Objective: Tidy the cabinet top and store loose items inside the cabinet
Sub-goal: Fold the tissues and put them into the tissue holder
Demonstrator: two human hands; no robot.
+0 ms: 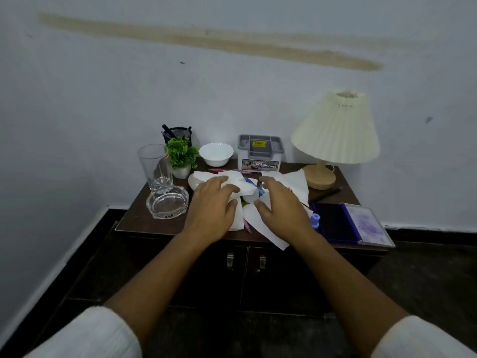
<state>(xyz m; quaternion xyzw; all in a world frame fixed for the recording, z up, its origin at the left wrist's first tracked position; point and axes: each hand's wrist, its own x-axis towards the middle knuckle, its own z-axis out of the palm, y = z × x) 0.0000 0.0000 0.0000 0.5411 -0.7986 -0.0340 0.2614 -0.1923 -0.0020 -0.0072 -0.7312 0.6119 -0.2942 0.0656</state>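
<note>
Cabinet (139, 215), dark wood top; two doors below, both closed, one metal handle each (230, 259).

Hands: two, both over the tissues (294, 182) at centre top.
- Left hand (214, 202): fingers spread and relaxed, lying flat on the crumpled sheets.
- Right hand (281, 202): fingers loosely bent, thumb resting on a sheet; no clear grip.

Tissues: several white sheets, overlapping, exact count unclear. One corner hangs past the front edge. A blue item (251, 183) shows between the hands, kind unclear.

Singles:
- glass (154, 166)
- ashtray (167, 202)
- plant (182, 155)
- pen cup (178, 133)
- bowl (216, 153)
- grey box (260, 152)
- lamp (335, 130)
- ink pad (353, 223), open
- black pen (326, 195)

Two pink pens (247, 227), part-covered by tissue.
</note>
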